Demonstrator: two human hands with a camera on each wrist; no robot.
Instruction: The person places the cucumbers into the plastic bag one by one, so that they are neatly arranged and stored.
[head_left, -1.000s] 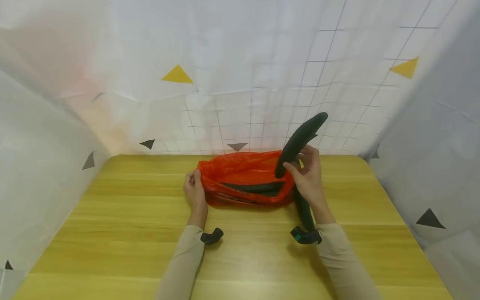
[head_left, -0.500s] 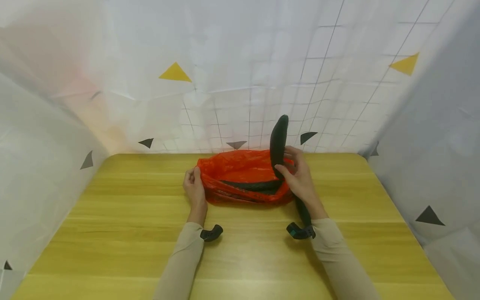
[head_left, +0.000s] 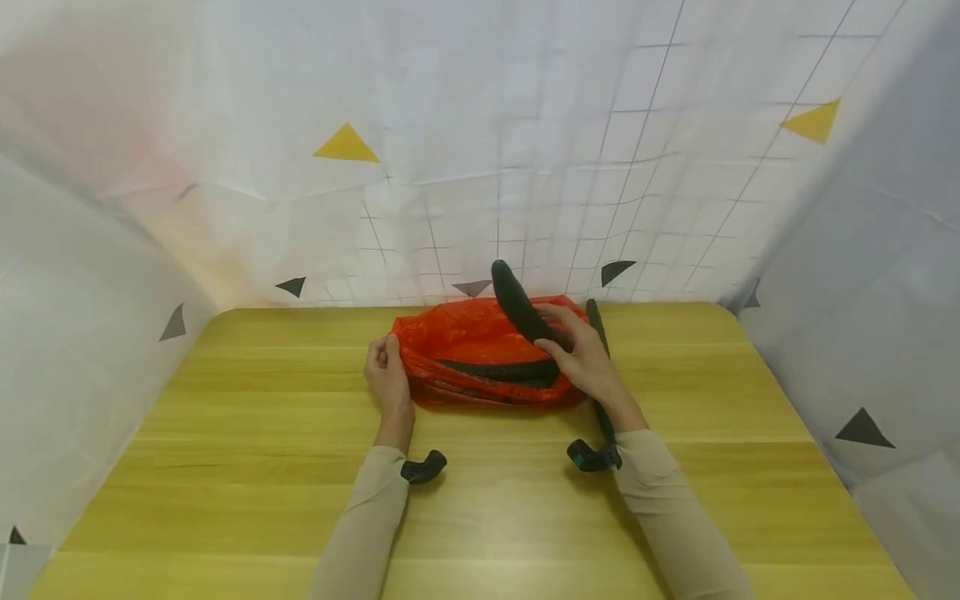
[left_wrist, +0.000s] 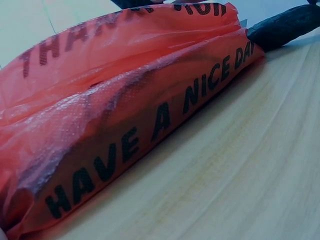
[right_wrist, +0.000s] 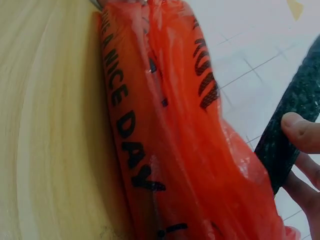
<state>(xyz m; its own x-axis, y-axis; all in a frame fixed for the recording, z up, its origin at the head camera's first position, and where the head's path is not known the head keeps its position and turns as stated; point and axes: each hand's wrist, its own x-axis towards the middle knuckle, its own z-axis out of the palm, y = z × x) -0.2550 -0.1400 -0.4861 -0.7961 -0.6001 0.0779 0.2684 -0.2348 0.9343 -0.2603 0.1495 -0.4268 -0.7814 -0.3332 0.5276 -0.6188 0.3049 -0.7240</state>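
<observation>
Dark green in the right hand (head_left: 581, 350): gripping a cucumber (head_left: 516, 302), tilted toward the left hand's side, at the mouth of a red plastic bag (head_left: 465, 333). Pinching the bag's edge with the left hand (head_left: 387, 367), apart from the right. Inside, between both: dark produce (head_left: 495, 372). Beyond the right wrist, on wooden table (head_left: 487, 525): another cucumber (head_left: 603, 423).
</observation>
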